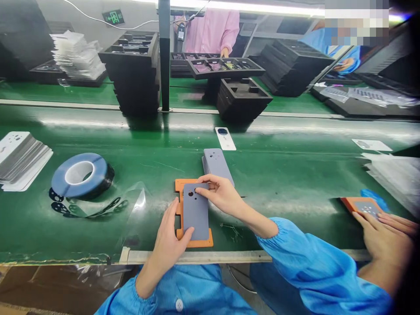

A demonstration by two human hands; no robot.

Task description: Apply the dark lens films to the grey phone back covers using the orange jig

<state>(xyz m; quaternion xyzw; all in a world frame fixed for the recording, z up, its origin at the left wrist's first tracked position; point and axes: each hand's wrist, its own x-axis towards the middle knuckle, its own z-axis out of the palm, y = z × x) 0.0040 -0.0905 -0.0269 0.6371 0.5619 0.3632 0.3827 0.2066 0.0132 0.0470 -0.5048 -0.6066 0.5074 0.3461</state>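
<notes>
A grey phone-shaped sheet [196, 214] with several round holes at its top lies over an orange fixture [204, 243]. My left hand [169, 234] rests along the left side, fingers apart, its thumb on the sheet's lower left part. At the upper right, my right hand [221, 192] holds the sheet's top edge between thumb and fingers, close to the holes. Just behind that hand stands a stack of similar grey sheets [219, 165]. A white card with a dark circle [225, 139] lies farther back.
Left are a blue film roll [79, 175] with a loose strip and a stack of white sheets [22, 159]. Black trays [244, 98] stand at the back. A co-worker's hands [383, 236] hold an orange fixture [349, 203] at right. A person in pink [211, 33] is opposite.
</notes>
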